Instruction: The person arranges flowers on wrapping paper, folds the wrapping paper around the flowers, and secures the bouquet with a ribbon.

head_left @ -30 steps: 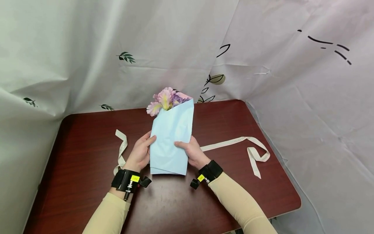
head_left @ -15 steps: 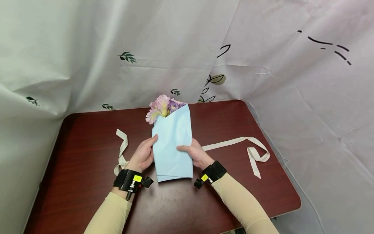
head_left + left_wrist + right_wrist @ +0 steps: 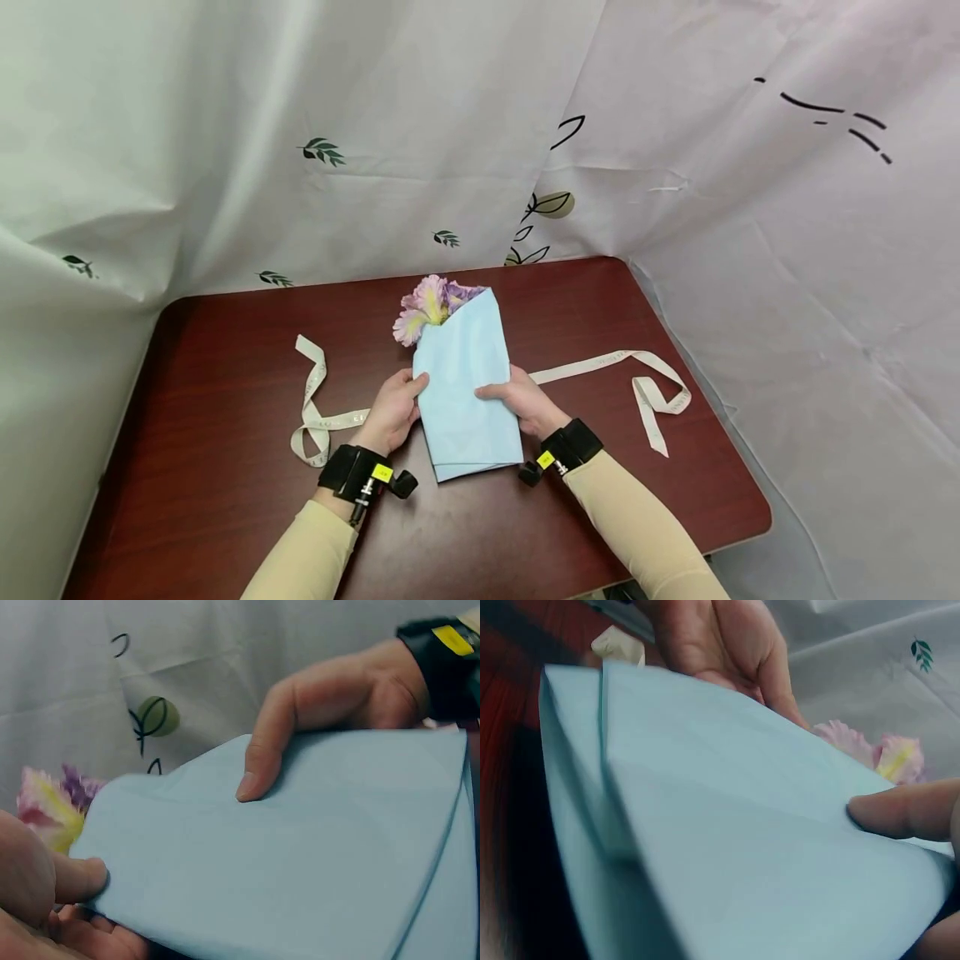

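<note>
Tabletop (image 3: 187, 483), dark red, adjoins pale leaf-printed sheeting (image 3: 412, 92); ribbon (image 3: 582, 367) lies left and right; fingers of the left hand (image 3: 392, 410) and right hand (image 3: 527, 403) grip blue paper (image 3: 465, 400) around flowers (image 3: 426, 308).

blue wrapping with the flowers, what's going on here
A person's left hand and right hand grip opposite side edges of light blue wrapping paper, folded around pink and purple flowers. The blooms poke out of the top. Cream printed ribbon lies loose on the dark red-brown table to both sides. None of it crosses the front of the paper; whether it runs underneath is hidden.
</note>
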Tool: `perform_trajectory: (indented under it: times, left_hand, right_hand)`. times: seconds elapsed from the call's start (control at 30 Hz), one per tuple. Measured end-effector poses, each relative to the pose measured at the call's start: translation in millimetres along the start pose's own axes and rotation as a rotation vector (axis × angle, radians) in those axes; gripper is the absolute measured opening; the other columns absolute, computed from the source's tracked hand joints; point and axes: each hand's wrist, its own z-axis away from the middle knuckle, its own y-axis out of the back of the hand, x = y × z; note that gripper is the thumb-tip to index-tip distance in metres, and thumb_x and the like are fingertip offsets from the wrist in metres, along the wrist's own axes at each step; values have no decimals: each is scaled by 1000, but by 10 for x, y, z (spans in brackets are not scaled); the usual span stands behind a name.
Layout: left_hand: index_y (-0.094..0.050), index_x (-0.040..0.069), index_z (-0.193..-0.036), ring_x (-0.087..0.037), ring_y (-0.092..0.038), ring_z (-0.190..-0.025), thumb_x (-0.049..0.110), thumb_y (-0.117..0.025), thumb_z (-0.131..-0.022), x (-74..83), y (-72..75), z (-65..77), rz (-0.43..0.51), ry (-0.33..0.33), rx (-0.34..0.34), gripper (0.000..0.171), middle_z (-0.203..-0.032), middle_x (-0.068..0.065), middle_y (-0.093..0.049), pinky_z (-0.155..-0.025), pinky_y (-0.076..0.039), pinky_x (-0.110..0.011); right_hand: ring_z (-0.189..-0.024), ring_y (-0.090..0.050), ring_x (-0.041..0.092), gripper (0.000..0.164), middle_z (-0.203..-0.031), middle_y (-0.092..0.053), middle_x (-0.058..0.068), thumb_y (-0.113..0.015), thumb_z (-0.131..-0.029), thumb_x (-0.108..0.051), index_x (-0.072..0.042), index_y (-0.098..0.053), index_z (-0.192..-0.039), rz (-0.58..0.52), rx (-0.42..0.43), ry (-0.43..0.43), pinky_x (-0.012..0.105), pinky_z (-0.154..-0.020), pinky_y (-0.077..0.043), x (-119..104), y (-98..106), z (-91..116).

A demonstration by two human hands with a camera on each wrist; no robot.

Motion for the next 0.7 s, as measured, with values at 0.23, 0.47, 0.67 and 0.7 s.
perform_trajectory:
  times: [0.23,0.47,0.67,0.7]
  left_hand:
    - [-69,-7,-130,-14,-62,-84,14,-68,-112,-46,-41,45,-276,-15,134,27,-97,-5,-72,-80,-53,-29]
    - [-56,-4,-158,-31,-70,-116,16,-72,-110,-84,-85,32,-324,-42,196,55,-127,-23,-75,-102,-54,-43]
    - [-45,-1,-168,-29,-68,-99,11,-77,-104,-138,-87,1,-521,-134,257,72,-110,-16,-71,-87,-54,-40]
    - [-45,-2,-167,-30,-69,-96,10,-79,-103,-149,-84,-9,-569,-162,266,74,-108,-16,-72,-85,-55,-41]
  right_hand:
    - [-109,-75,27,69,-135,-71,18,-82,-97,-10,0,-53,-159,146,117,14,43,-93,-60,77,80,28]
    - [-111,-74,29,62,-134,-73,16,-84,-100,-21,-1,-60,-154,344,187,62,49,-98,-58,119,160,38]
    - [-108,-75,29,76,-130,-76,19,-89,-96,-31,0,-58,-157,592,288,135,49,-93,-61,157,184,55]
    - [-103,-76,27,81,-125,-78,18,-88,-96,-37,1,-55,-159,638,289,170,45,-88,-61,195,218,32]
